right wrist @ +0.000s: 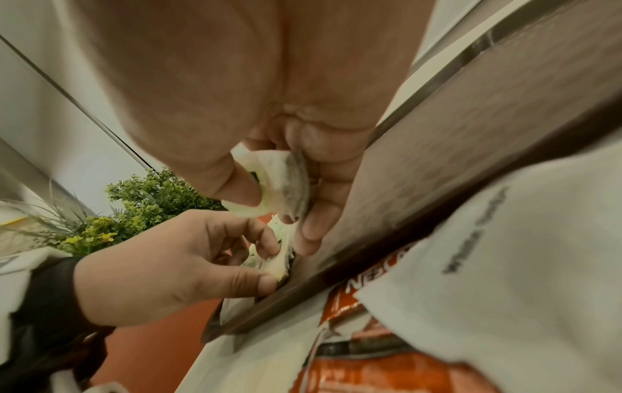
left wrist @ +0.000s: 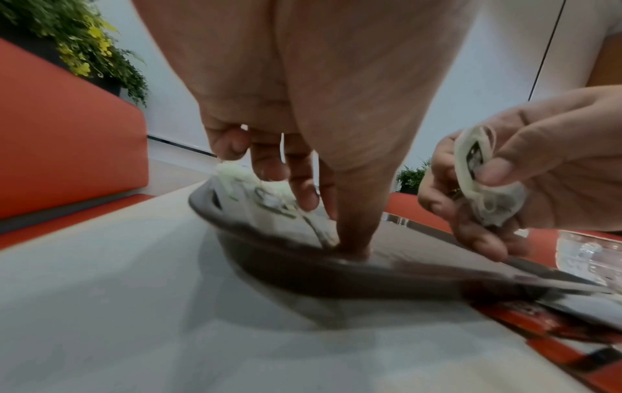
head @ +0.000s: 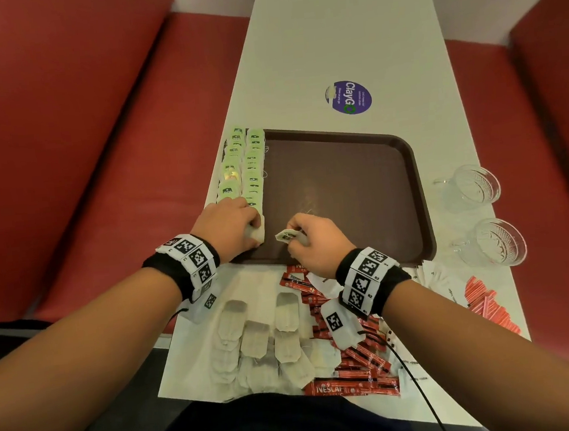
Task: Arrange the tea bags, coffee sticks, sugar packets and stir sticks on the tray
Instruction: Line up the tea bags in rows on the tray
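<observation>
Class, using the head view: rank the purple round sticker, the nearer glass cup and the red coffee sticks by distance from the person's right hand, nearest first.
1. Red coffee sticks, just under the wrist of the right hand, on the table's near end.
2. Nearer glass cup, off to the right, beside the tray.
3. Purple round sticker, beyond the tray.

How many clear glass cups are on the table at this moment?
2. Both stand on the white table right of the brown tray: the farther glass cup by the tray's right rim, the nearer glass cup off its near right corner. None appears hidden.

Head camera above, wrist cameras low.
My head view looks down on the tray [head: 342, 182]; both wrist views sit close at its near rim.
</observation>
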